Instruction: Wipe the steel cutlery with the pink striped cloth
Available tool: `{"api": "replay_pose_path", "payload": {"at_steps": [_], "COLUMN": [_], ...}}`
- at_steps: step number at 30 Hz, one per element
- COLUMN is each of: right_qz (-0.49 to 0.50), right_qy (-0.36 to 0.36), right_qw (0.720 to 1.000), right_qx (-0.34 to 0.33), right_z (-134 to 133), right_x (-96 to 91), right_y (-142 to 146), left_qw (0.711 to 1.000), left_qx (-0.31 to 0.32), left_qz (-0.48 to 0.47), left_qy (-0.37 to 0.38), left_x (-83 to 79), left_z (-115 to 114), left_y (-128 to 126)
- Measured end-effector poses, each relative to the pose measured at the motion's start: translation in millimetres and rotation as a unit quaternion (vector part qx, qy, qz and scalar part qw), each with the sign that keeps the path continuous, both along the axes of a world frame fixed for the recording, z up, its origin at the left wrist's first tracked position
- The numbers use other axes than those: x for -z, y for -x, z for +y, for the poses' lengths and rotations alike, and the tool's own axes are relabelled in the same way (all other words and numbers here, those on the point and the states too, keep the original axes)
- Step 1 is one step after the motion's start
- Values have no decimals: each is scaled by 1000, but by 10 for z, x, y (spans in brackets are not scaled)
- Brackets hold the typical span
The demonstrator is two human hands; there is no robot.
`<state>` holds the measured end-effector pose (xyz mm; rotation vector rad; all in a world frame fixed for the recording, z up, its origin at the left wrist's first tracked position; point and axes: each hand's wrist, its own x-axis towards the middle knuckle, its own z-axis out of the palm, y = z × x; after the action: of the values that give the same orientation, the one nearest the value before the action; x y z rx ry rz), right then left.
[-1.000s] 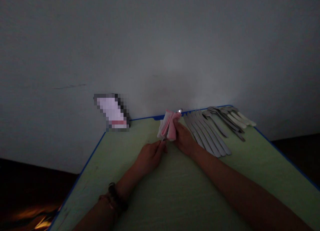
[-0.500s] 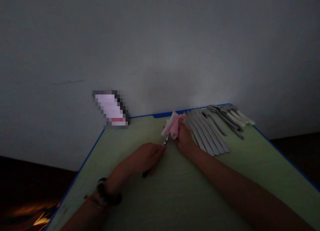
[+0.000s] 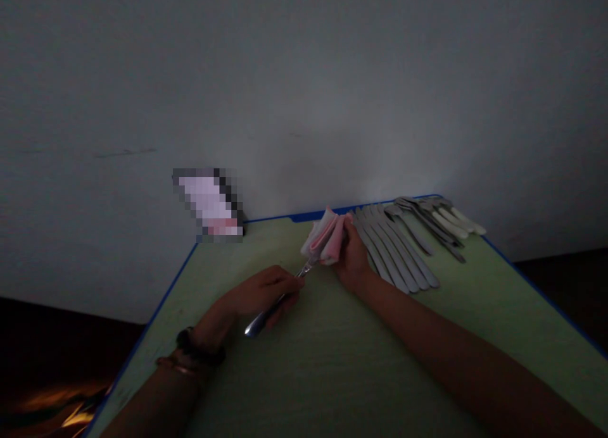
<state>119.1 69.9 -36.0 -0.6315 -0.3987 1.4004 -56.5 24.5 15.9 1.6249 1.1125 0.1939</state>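
Left hand [image 3: 263, 292] closed around the handle of a steel cutlery piece [image 3: 272, 312], its far end entering a folded pink napkin [image 3: 325, 238]; right hand [image 3: 352, 261] pinches the folds snug, just beside table knives [image 3: 399, 254] on the green worktop [image 3: 304, 362].

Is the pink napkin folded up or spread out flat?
Folded. The pink napkin is bunched into layered folds, pinched by the right hand, with a metal utensil sticking out beneath it.

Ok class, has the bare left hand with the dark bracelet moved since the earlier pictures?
Yes, leftward: the bare left hand now sits farther from the row of grey steel knives.
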Motion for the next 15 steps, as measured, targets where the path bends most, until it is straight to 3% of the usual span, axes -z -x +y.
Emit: {"api": "replay_pose_path", "payload": {"at_steps": [2,4,15], "right_qz": [4,-1,-36], "right_qy": [5,8,-2], "right_qw": [1000,1000,999], "right_qx": [-1,-11,9], "right_z": [16,26,-25], "right_x": [27,41,-41], "right_y": [-1,-2,-22], "left_qw": [996,995,999], "left_qx": [69,84,15], "left_qz": [-6,-2,-16], "left_qy": [54,62,47], "left_x": [-16,-29,69], "left_z": [21,31,40], "left_y": [-8,-15,15]}}
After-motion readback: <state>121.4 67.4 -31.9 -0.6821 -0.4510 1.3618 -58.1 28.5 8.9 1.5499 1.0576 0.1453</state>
